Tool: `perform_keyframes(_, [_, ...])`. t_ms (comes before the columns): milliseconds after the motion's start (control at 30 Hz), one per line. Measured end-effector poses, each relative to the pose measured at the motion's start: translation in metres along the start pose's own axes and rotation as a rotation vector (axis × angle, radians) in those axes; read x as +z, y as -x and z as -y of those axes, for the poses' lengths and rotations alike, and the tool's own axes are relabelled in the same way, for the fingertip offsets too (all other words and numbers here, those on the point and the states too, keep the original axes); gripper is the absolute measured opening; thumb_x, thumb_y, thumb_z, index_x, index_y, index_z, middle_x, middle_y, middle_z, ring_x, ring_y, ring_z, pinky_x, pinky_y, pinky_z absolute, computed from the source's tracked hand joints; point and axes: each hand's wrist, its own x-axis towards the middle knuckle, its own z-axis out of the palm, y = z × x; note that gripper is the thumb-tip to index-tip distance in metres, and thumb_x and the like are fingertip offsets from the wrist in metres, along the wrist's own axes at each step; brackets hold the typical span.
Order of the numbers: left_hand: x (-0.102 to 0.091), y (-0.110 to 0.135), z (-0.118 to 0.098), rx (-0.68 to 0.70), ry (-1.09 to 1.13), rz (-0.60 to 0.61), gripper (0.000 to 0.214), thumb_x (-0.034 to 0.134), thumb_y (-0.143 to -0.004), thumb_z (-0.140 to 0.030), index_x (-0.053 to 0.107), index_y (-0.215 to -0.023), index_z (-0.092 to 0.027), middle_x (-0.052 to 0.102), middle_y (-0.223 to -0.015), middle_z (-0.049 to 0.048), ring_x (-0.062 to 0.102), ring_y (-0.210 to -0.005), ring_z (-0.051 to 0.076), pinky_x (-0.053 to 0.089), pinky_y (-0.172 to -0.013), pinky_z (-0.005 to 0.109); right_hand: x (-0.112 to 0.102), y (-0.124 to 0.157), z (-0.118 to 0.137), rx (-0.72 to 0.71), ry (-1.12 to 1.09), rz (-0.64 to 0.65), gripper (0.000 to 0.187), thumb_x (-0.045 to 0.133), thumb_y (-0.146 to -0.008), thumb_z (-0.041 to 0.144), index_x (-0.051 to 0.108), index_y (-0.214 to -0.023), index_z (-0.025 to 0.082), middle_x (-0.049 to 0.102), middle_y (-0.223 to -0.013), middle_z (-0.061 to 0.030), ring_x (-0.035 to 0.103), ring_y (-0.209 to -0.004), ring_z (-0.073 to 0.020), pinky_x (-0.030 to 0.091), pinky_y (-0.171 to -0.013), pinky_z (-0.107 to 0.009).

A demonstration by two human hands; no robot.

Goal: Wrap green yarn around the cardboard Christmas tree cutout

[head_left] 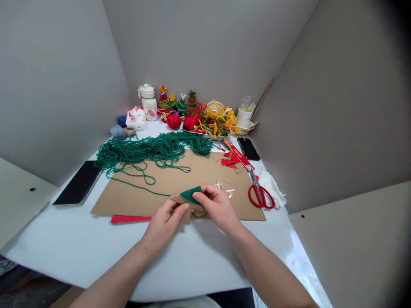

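Note:
Between my two hands is a small piece of brown cardboard (pixel 177 199), its right part wrapped in green yarn (pixel 190 195). My left hand (pixel 167 216) pinches the bare cardboard end, fingers closed. My right hand (pixel 218 205) is closed on the wrapped end, thumb on the yarn. A single green strand runs from the piece leftward to a large loose heap of green yarn (pixel 144 149). A short loop of green yarn hangs below the piece, near my right fingers. Both hands are above the front edge of a brown cardboard sheet (pixel 154 205).
Red-handled scissors (pixel 261 196) lie right, near crumpled white tissue (pixel 272 188) and a phone (pixel 248 148). A black tablet (pixel 78 183) lies left. Behind stand a white bottle (pixel 149 105), small yarn-wrapped trees (pixel 181 105), a yellow yarn tangle (pixel 224 119) and a white cup (pixel 244 117). Grey walls enclose the table.

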Motion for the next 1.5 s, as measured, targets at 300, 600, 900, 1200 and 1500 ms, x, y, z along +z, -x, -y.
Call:
perform_keyframes(300, [0.000,0.000,0.002,-0.017,-0.021,-0.008,0.028,0.051,-0.084,-0.037,0.062,-0.098,-0.015,0.068,-0.092,0.0057,0.062,-0.083,0.018,0.047,-0.074,0.028,-0.004,0.000,0.000,0.055,-0.019,0.093,0.016,0.062,-0.077,0.032,0.062,-0.077,0.015,0.058,-0.069,0.0017,0.053,-0.064,-0.0107,0.043,-0.060,-0.022])
perform_keyframes(600, [-0.004,-0.003,-0.004,-0.140,0.355,0.100,0.051,0.057,-0.081,-0.037,0.044,-0.128,-0.022,0.063,-0.116,0.0073,0.059,-0.102,0.020,0.046,-0.083,0.030,-0.009,-0.005,-0.003,0.093,-0.076,0.075,0.022,0.065,-0.074,0.037,0.061,-0.074,0.015,0.059,-0.068,0.0016,0.053,-0.060,-0.0102,0.042,-0.057,-0.023])
perform_keyframes(900, [-0.019,-0.005,-0.001,-0.434,0.806,0.461,0.027,0.047,-0.086,-0.029,0.059,-0.104,-0.013,0.070,-0.099,0.0156,0.065,-0.093,0.027,0.045,-0.083,0.039,-0.017,-0.005,-0.006,0.167,-0.206,0.133,0.027,0.068,-0.072,0.040,0.066,-0.082,0.014,0.064,-0.071,-0.0001,0.054,-0.059,-0.0103,0.043,-0.059,-0.024])
perform_keyframes(1200, [-0.013,-0.006,0.008,-0.487,0.831,0.400,0.018,0.057,-0.081,-0.024,0.063,-0.094,-0.013,0.072,-0.090,0.0120,0.068,-0.081,0.023,0.048,-0.077,0.037,-0.012,-0.006,-0.009,0.212,-0.242,0.161,0.031,0.070,-0.070,0.041,0.066,-0.084,0.013,0.066,-0.075,-0.0028,0.057,-0.061,-0.0112,0.044,-0.060,-0.024])
perform_keyframes(1500, [-0.012,-0.007,0.008,-0.437,0.753,0.347,0.020,0.062,-0.078,-0.023,0.062,-0.096,-0.014,0.071,-0.086,0.0096,0.067,-0.079,0.020,0.049,-0.071,0.030,-0.008,-0.001,-0.003,0.185,-0.265,0.333,0.023,0.066,-0.074,0.036,0.061,-0.084,0.015,0.061,-0.058,0.0013,0.056,-0.049,-0.0112,0.042,-0.053,-0.024])
